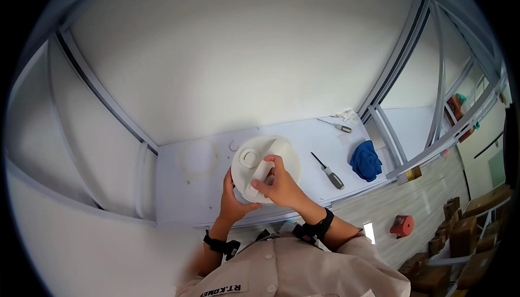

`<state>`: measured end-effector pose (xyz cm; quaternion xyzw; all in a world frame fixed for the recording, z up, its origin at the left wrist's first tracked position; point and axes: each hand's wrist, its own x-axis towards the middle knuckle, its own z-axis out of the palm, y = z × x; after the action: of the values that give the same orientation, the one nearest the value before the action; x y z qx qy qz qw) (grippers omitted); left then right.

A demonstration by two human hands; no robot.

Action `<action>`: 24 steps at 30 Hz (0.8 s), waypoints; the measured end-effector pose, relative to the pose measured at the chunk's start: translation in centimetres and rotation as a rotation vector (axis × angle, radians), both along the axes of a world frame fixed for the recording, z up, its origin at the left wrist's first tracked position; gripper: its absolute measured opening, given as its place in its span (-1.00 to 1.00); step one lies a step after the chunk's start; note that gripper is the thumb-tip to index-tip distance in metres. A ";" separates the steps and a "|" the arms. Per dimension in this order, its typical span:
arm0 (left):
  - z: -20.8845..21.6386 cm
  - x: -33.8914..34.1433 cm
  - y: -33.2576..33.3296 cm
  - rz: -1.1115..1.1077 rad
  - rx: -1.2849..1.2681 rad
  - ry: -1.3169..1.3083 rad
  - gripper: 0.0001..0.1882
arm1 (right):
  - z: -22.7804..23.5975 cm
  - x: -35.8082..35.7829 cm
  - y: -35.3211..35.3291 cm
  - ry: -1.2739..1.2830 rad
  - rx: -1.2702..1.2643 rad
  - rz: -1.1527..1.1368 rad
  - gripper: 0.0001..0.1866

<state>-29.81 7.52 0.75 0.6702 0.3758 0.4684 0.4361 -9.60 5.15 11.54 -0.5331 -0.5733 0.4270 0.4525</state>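
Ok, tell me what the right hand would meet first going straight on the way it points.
The right hand would first press into the raised white bar it now seems to grip; past that, the small round disc looks next in line, though depth is unclear.

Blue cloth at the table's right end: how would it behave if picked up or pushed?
The blue cloth would probably sag when lifted, given its soft folds. Pushed, it would likely bunch rather than roll, being a crumpled heap.
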 end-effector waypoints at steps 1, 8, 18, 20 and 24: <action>-0.2 -0.1 0.0 -0.002 -0.009 -0.009 0.57 | 0.4 0.0 0.2 0.017 -0.060 0.036 -0.29; -0.8 -0.2 0.0 -0.023 0.004 -0.048 0.54 | 0.7 0.2 1.2 -0.011 -0.193 0.144 -0.25; -0.6 -0.3 -0.2 -0.041 -0.046 -0.067 0.56 | 1.2 -0.7 0.7 -0.183 -0.086 0.086 -0.23; -0.3 -0.2 -0.1 -0.031 -0.011 -0.048 0.55 | 0.8 -0.7 1.0 -0.214 -0.066 0.063 -0.27; -0.3 -0.3 -0.3 -0.019 -0.013 -0.020 0.55 | 0.7 -0.8 0.9 -0.239 -0.035 0.029 -0.31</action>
<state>-30.07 7.26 0.45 0.6661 0.3680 0.4685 0.4487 -10.36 6.01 12.23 -0.5797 -0.6234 0.3768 0.3651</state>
